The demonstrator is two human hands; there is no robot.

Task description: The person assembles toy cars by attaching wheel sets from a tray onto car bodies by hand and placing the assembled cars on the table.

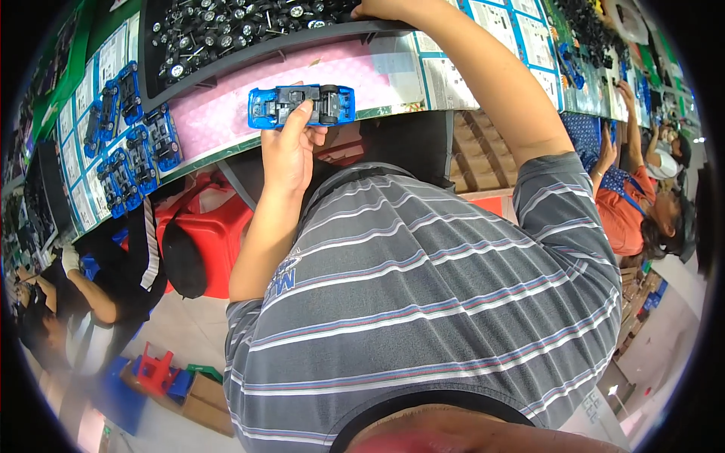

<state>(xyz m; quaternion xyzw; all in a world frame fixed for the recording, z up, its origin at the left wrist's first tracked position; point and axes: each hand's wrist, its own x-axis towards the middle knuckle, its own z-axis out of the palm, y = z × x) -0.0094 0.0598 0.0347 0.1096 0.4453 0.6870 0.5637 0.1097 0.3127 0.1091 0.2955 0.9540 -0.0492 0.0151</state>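
Note:
My left hand point(291, 155) grips a blue toy car point(264, 108) upside down, its black underside facing up and my thumb pressed across it. Black wheels show near the car's right end. At the upper edge of the view, my right hand point(377, 7) reaches into a black tray point(287, 44) heaped with small wheels on axles point(226, 34). Its fingers look pinched together among these parts, but the frame cuts off part of the hand, so what they hold is hidden.
Several blue toy cars point(136, 155) lie on the table to the left. A pink padded sheet point(219, 113) covers the table before me. A red stool point(223, 234) stands at lower left. Co-workers sit on both sides, one in an orange top point(623, 219) at right.

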